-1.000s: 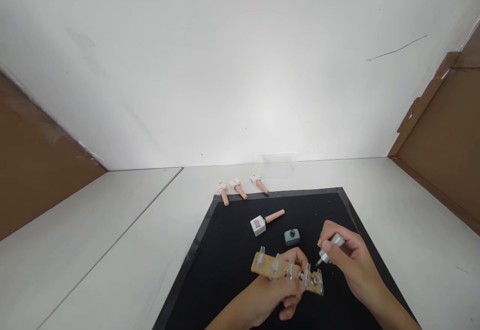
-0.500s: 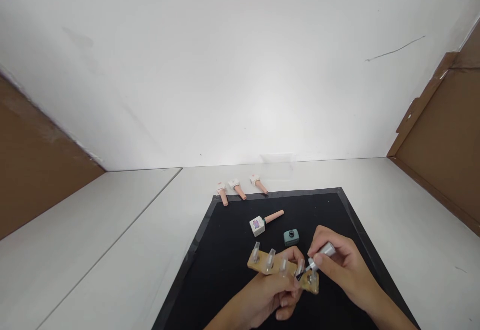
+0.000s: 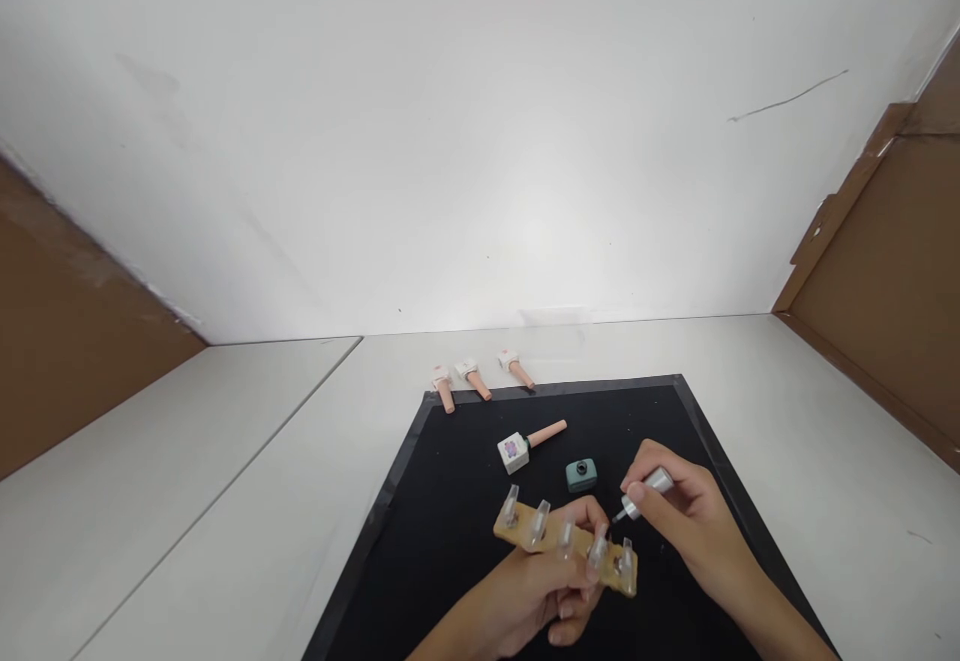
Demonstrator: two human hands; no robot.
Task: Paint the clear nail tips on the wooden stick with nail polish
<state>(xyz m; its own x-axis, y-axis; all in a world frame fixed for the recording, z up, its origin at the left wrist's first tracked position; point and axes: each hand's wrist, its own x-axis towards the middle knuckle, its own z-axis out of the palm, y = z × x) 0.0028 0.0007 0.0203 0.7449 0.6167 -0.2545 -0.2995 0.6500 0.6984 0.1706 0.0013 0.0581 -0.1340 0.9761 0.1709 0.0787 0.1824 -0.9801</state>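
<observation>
My left hand (image 3: 551,586) grips a tan wooden strip (image 3: 564,539) that carries several clear false nail tips standing up along it. My right hand (image 3: 686,521) pinches a silver brush cap (image 3: 646,493), its thin brush tip pointing down-left, a little above the right end of the strip. An open teal polish bottle (image 3: 581,474) stands on the black mat (image 3: 420,541) just beyond both hands.
A white square bottle with a pink cap (image 3: 529,444) lies on the mat behind the teal one. Three small pink-capped bottles (image 3: 474,379) lie on the white table (image 3: 225,481) past the mat's far edge. Brown panels stand at both sides.
The brush dipped to the strip's right end half a second ago and has since lifted slightly up and right. The strip has shifted a little left and down.
</observation>
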